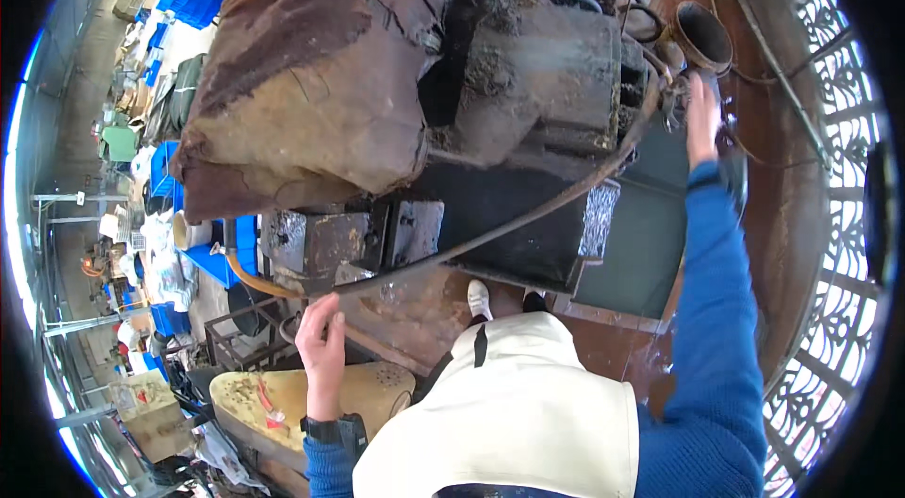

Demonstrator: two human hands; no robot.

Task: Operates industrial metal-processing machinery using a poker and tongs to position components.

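My left hand [321, 347] is at the lower left, just below a long hose [509, 220]. Its fingers are loosely bent, the thumb stands apart, and no object shows in it. A dark watch sits on that wrist. On the far right my right hand [702, 121] reaches forward with its fingers stretched out, beside a dirty metal fitting [674, 104] near the hose's upper end. Whether it touches the fitting is hard to see. The hose sags across the front of a grimy machine [537, 74] and turns yellowish at its left end.
A stained brown cloth [311, 92] drapes over the machine's left side. Below the machine's right side lies a tank of grey liquid [627, 262]. A rusty round pipe [703, 34] stands at the far right. Beside my left wrist is a yellowish bench top [377, 390].
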